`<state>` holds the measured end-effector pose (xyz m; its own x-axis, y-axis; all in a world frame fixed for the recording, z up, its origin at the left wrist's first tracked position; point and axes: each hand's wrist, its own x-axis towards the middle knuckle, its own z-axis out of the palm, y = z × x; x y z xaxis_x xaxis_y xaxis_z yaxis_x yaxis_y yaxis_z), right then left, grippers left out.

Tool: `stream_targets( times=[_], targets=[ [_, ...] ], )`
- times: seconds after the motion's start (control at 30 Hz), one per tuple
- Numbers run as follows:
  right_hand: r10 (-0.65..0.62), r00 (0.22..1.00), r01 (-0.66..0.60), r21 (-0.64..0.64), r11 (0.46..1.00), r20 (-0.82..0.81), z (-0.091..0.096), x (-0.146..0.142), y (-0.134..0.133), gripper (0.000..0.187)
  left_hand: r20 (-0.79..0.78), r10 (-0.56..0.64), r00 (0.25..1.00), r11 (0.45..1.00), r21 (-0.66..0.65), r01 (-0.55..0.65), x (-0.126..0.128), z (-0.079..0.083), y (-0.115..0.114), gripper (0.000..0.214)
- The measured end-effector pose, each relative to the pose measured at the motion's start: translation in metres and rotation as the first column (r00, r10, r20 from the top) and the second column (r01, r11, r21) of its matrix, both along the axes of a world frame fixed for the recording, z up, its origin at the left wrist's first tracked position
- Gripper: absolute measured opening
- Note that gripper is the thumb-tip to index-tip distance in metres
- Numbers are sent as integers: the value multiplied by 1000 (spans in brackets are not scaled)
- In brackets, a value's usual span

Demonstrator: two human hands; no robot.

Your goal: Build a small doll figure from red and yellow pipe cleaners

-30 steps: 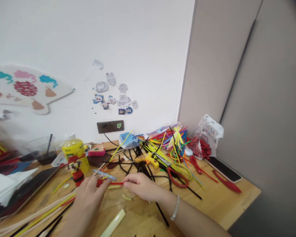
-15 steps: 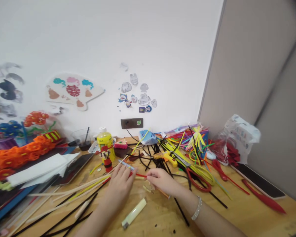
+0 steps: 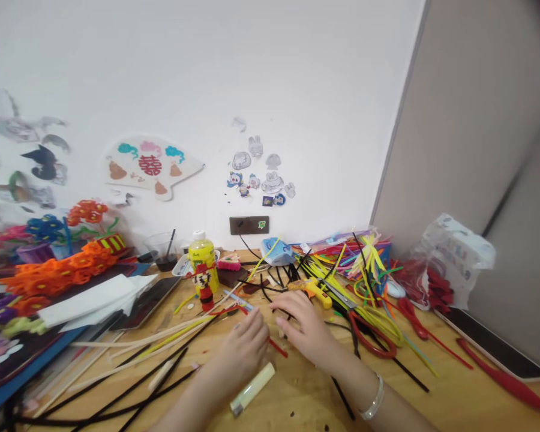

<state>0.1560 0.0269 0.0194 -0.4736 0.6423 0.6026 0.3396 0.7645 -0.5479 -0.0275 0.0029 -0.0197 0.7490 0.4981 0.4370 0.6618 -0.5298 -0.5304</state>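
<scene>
My left hand (image 3: 245, 349) is curled over, its fingers bent down towards the table, and my right hand (image 3: 303, 331), with a silver bangle (image 3: 372, 405) on the wrist, hangs just beside it with the fingers loosely parted. A short red pipe-cleaner piece (image 3: 278, 347) slants out from under them, but I can't tell whether either hand is pinching it. A thin blue-and-white strip (image 3: 239, 299) lies just beyond my left fingers.

As far as I can see, some pieces are finished: orange pipe-cleaner flowers (image 3: 56, 277) are heaped at the far left, and a small red-and-black figure (image 3: 204, 283) stands against a yellow plastic bottle (image 3: 202, 255). Plenty is still loose, though: black and yellow stems (image 3: 360, 312) are tangled across the wooden table (image 3: 297, 396), near a yellow hot-glue gun (image 3: 312, 289) and red-handled scissors (image 3: 369, 337). A pale yellow lighter (image 3: 252, 389) lies just below my left hand.

Compared with half a second ago, my hands have drawn slightly apart. The red piece, then held out level between them, now tilts downward, and my view has moved a little to the left.
</scene>
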Motion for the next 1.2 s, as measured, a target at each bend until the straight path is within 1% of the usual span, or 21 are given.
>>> stream_targets(
  times=[0.1,0.2,0.27,0.3,0.37,0.43,0.53,0.63,0.67,0.7,0.73,0.77,0.8,0.83,0.87,0.9,0.93,0.97,1.0,1.07,1.2],
  targets=[
    [114,983,-132,123,984,141,8,-7,-14,36,-34,-119,992,993,-17,118,9,-8,-5,17],
    [141,965,-171,127,977,219,8,-15,-22,32,-58,-89,994,995,-41,87,16,-11,-12,24],
    [136,976,-150,74,986,169,6,-18,-23,23,-57,-127,990,991,-41,124,19,-8,-16,23],
    [138,983,-142,24,990,123,5,-19,-23,19,-59,-169,984,985,-40,167,20,-5,-17,22],
    [147,989,-143,-135,981,18,2,-18,-21,14,-77,-256,964,966,-44,253,22,0,-21,18],
    [137,988,-151,-339,928,-66,1,-18,-20,12,-70,-305,950,952,-47,302,24,5,-25,16],
    [69,980,-168,-589,791,-187,-1,-20,-21,8,-41,-331,943,943,-60,328,28,8,-29,14],
    [-34,936,-244,-714,657,-351,-5,-26,-22,6,-54,-338,940,940,-55,335,31,9,-31,13],
    [-66,913,-276,-729,626,-403,-6,-27,-21,5,-56,-344,937,938,-53,341,31,9,-30,13],
    [-96,889,-303,-731,611,-448,-7,-26,-18,5,-55,-351,935,936,-54,348,31,10,-30,13],
    [-122,866,-317,-720,617,-485,-7,-24,-13,8,-45,-356,933,934,-56,353,31,10,-29,13],
    [-136,854,-309,-700,644,-503,-7,-19,-7,11,-29,-359,933,932,-56,357,30,11,-28,14],
    [-154,852,-264,-665,699,-501,-6,-13,1,15,-14,-348,937,936,-59,347,28,11,-28,13],
    [-182,869,-169,-623,764,-460,-5,-4,10,17,1,-326,946,944,-57,325,26,11,-27,12],
    [-223,906,-16,-555,832,-360,-3,7,20,18,19,-295,955,954,-47,296,24,12,-25,11],
    [-310,920,181,-441,879,-240,-2,18,30,17,33,-248,968,968,-42,249,22,12,-24,9],
    [-421,902,374,-316,872,-96,-1,31,40,16,56,-226,972,974,-8,227,20,12,-22,10],
    [-534,842,539,-192,820,80,-1,44,48,15,87,-201,976,980,21,200,17,12,-20,12],
    [-627,741,661,-97,744,239,-2,55,56,16,115,-189,975,982,53,183,15,13,-18,14],
    [-670,672,723,-83,686,317,-7,75,67,15,140,-171,975,982,100,158,11,15,-14,17],
    [-697,613,774,-105,624,373,-16,99,78,20,164,-179,970,973,177,149,8,21,-9,19]
  ],
)
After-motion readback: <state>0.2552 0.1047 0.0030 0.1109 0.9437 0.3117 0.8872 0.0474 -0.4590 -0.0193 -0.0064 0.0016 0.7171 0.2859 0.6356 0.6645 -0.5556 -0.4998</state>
